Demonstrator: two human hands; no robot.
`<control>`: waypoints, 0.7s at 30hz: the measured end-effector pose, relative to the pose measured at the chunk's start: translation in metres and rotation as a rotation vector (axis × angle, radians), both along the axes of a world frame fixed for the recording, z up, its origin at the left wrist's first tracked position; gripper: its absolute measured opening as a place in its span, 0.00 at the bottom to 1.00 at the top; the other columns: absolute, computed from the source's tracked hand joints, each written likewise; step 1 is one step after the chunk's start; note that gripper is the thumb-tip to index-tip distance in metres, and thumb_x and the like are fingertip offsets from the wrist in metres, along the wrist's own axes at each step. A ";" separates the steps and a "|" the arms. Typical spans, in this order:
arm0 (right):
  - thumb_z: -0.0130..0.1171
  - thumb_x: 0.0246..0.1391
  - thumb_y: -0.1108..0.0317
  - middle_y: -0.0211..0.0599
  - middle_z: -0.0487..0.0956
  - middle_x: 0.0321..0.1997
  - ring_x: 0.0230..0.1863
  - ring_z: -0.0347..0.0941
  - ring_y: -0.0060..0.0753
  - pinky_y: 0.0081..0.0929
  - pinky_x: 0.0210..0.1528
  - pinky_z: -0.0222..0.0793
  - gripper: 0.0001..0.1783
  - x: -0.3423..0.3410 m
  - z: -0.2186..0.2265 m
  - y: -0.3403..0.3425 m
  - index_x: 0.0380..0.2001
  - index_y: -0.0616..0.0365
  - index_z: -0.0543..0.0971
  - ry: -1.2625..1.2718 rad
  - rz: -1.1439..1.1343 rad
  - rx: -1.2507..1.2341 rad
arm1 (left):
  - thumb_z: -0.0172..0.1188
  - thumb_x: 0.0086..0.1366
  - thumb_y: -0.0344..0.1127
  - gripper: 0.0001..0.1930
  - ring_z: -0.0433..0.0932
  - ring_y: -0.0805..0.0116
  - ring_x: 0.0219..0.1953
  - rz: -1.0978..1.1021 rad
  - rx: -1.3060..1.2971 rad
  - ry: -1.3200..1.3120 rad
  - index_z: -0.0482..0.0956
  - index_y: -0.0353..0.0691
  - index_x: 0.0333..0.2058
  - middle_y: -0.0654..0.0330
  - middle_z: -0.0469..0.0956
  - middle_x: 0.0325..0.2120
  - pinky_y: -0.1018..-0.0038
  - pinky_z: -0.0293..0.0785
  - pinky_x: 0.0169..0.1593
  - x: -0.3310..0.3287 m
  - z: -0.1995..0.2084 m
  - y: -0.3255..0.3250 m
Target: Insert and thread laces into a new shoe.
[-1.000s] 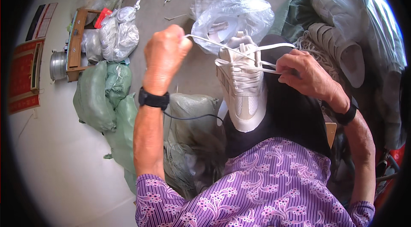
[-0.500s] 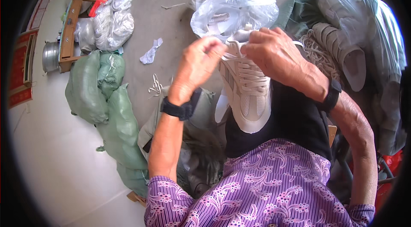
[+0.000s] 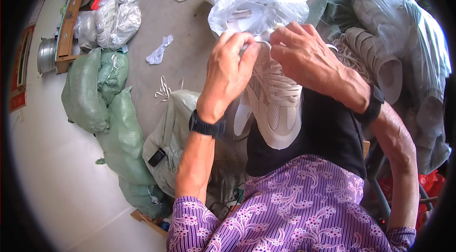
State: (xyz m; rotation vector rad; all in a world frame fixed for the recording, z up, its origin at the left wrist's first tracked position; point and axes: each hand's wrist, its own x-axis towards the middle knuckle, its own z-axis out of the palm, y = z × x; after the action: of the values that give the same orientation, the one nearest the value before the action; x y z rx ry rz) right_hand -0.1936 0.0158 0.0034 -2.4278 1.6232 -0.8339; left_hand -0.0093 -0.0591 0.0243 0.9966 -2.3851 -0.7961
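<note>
A beige and white sneaker (image 3: 280,123) lies over my lap on the black cloth (image 3: 327,133), its toe toward me. Flat pale laces (image 3: 282,85) cross its front. At the shoe's upper opening, my left hand (image 3: 228,69) is closed, thumb and fingers pinched on a shoelace that is mostly hidden. Close beside it, my right hand (image 3: 313,57) is also closed, bent over the top eyelets with its fingertips on the lace. A pale lace end shows behind its knuckles. Both wrists wear black bands.
A clear plastic bag (image 3: 261,5) with pale pieces lies ahead. To the right are loose laces (image 3: 349,57), stacked pale shoe parts (image 3: 375,55) and plastic-covered sacks (image 3: 418,47). Green sacks (image 3: 118,133) line the left, near a wooden drawer (image 3: 69,26). A crumpled scrap (image 3: 160,50) lies on the floor.
My left hand has moved right, closer to the right hand at the shoe's top; the lace stretch seen between it and the shoe is now hidden. The view has shifted slightly.
</note>
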 end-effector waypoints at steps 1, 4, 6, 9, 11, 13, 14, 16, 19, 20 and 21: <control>0.57 0.40 0.72 0.30 0.72 0.31 0.41 0.68 0.34 0.36 0.40 0.61 0.09 0.002 0.002 0.003 0.29 0.52 0.77 -0.059 0.012 -0.025 | 0.56 0.63 0.34 0.09 0.73 0.66 0.33 0.001 -0.001 0.005 0.76 0.34 0.37 0.54 0.74 0.34 0.72 0.70 0.37 -0.008 0.003 -0.006; 0.55 0.42 0.74 0.34 0.74 0.27 0.38 0.70 0.37 0.37 0.40 0.61 0.11 0.003 0.014 0.015 0.34 0.53 0.75 -0.177 0.062 0.143 | 0.53 0.64 0.39 0.13 0.72 0.60 0.32 -0.183 0.034 -0.032 0.78 0.35 0.36 0.52 0.75 0.31 0.68 0.70 0.38 -0.027 0.005 -0.016; 0.54 0.46 0.76 0.39 0.75 0.26 0.32 0.73 0.38 0.37 0.37 0.66 0.09 -0.005 0.022 0.022 0.35 0.58 0.73 -0.491 0.065 0.208 | 0.53 0.64 0.40 0.13 0.71 0.58 0.32 -0.230 0.026 -0.088 0.79 0.35 0.35 0.52 0.75 0.28 0.67 0.69 0.37 -0.040 -0.003 -0.021; 0.55 0.52 0.73 0.34 0.73 0.26 0.29 0.70 0.23 0.24 0.34 0.67 0.07 -0.033 0.041 0.041 0.35 0.63 0.73 -0.838 -0.035 0.440 | 0.54 0.64 0.43 0.15 0.70 0.53 0.31 -0.256 -0.035 -0.131 0.80 0.35 0.31 0.50 0.73 0.20 0.64 0.67 0.35 -0.049 -0.017 -0.018; 0.52 0.54 0.74 0.32 0.73 0.27 0.29 0.68 0.21 0.24 0.33 0.66 0.05 -0.056 0.052 0.052 0.34 0.64 0.74 -0.746 -0.063 0.367 | 0.54 0.64 0.45 0.18 0.70 0.52 0.28 -0.237 0.015 -0.183 0.80 0.34 0.28 0.48 0.73 0.19 0.63 0.67 0.34 -0.056 -0.015 -0.013; 0.51 0.54 0.74 0.32 0.73 0.28 0.31 0.68 0.22 0.24 0.34 0.66 0.05 -0.071 0.057 0.065 0.33 0.64 0.74 -0.852 -0.156 0.444 | 0.55 0.63 0.45 0.18 0.70 0.51 0.26 -0.229 0.045 -0.188 0.79 0.33 0.26 0.49 0.74 0.19 0.63 0.67 0.34 -0.061 -0.011 -0.008; 0.53 0.53 0.74 0.34 0.73 0.28 0.31 0.70 0.25 0.24 0.35 0.65 0.05 -0.078 0.057 0.069 0.33 0.63 0.75 -0.707 -0.178 0.363 | 0.57 0.62 0.46 0.18 0.71 0.52 0.26 -0.221 0.026 -0.180 0.80 0.33 0.26 0.49 0.74 0.19 0.63 0.68 0.35 -0.062 -0.011 -0.007; 0.54 0.53 0.73 0.35 0.73 0.27 0.31 0.70 0.29 0.26 0.35 0.65 0.05 -0.087 0.050 0.076 0.33 0.62 0.75 -0.546 -0.248 0.337 | 0.58 0.61 0.46 0.18 0.72 0.53 0.27 -0.219 0.004 -0.180 0.80 0.33 0.26 0.50 0.75 0.20 0.63 0.68 0.36 -0.067 -0.011 -0.005; 0.57 0.50 0.72 0.38 0.74 0.26 0.29 0.69 0.41 0.33 0.34 0.65 0.06 -0.106 0.027 0.086 0.33 0.61 0.76 -0.226 -0.278 0.211 | 0.61 0.58 0.45 0.17 0.73 0.56 0.27 -0.203 0.071 -0.174 0.80 0.33 0.26 0.51 0.76 0.19 0.64 0.69 0.37 -0.072 -0.016 -0.004; 0.57 0.50 0.72 0.37 0.74 0.25 0.29 0.69 0.42 0.35 0.34 0.65 0.05 -0.111 0.019 0.091 0.32 0.60 0.76 -0.133 -0.285 0.186 | 0.61 0.58 0.44 0.16 0.73 0.57 0.27 -0.227 0.048 -0.164 0.80 0.34 0.27 0.52 0.76 0.20 0.65 0.69 0.37 -0.074 -0.019 -0.003; 0.57 0.50 0.73 0.37 0.74 0.25 0.29 0.69 0.43 0.36 0.34 0.65 0.05 -0.115 0.012 0.095 0.31 0.60 0.76 -0.040 -0.291 0.161 | 0.62 0.57 0.43 0.15 0.73 0.58 0.28 -0.251 0.025 -0.154 0.80 0.34 0.27 0.53 0.77 0.21 0.66 0.70 0.37 -0.075 -0.021 -0.002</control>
State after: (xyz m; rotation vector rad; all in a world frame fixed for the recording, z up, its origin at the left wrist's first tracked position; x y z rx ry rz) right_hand -0.3089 0.1107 0.0158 -2.0867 1.9748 -0.7478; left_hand -0.0847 -0.0612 0.0033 0.8025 -2.6769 -0.8661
